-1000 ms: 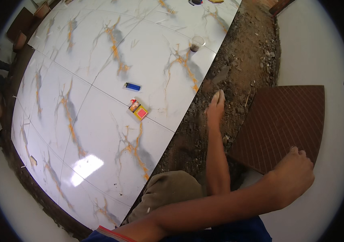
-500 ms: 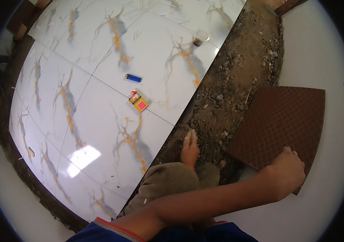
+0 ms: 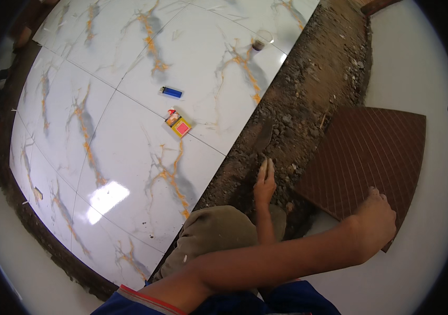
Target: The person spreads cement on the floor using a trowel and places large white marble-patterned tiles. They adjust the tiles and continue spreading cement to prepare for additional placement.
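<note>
My left arm reaches across to the right, and my left hand (image 3: 373,223) is closed at the near edge of a square brown tile (image 3: 363,157). The tile's grid-ribbed face is turned up; my fingertips are partly hidden. Lower in the middle, my right hand (image 3: 265,186) is over the strip of bare dirt (image 3: 308,100), its fingers together round what seems to be a trowel (image 3: 263,137). Only the dark blade shows clearly, lying against the soil just beyond the fingers; the handle is hidden by my hand.
Glossy white marbled tiles (image 3: 119,126) cover the left, with a cigarette pack (image 3: 178,124), a blue lighter (image 3: 171,92) and a clear cup with dark liquid (image 3: 259,44) on them. Their cut edge borders the dirt strip. A pale smooth surface (image 3: 408,68) lies on the right.
My right hand has moved forward and a little right over the dirt, and the trowel's blade shows more plainly. My left hand stays at the brown tile's edge.
</note>
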